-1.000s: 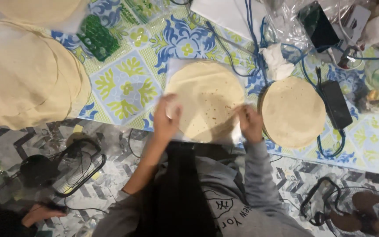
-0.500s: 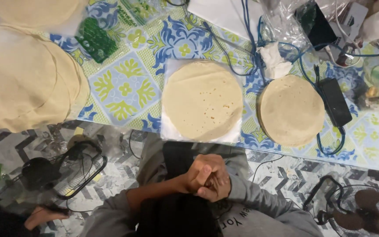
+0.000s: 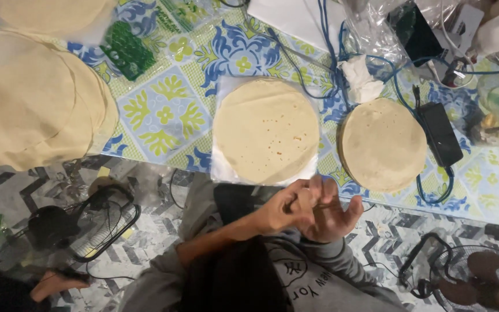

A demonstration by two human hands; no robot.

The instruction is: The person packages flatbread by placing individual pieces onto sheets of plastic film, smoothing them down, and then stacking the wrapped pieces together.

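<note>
A round pale flatbread (image 3: 265, 130) with small dark spots lies flat on a white sheet (image 3: 222, 170) on the patterned blue and yellow tablecloth (image 3: 166, 112). Just below it, over my grey sweatshirt, my two hands meet. My left hand (image 3: 284, 211), on a bare forearm, is closed and presses against the fingers of my right hand (image 3: 335, 215). The right hand is palm up with its fingers spread. Neither hand holds anything that I can see. Both hands are off the flatbread.
A stack of similar flatbreads (image 3: 383, 144) sits to the right, and a larger pile (image 3: 30, 104) lies at far left. A black power adapter (image 3: 440, 134), blue cables, a crumpled tissue (image 3: 362, 81) and a green mesh item (image 3: 125, 49) lie on the cloth. Black fans (image 3: 90, 222) stand on the floor.
A second ago both hands pressed the near edge of the centre flatbread. They have since pulled back toward my body and come together; the flatbread stays flat on its sheet.
</note>
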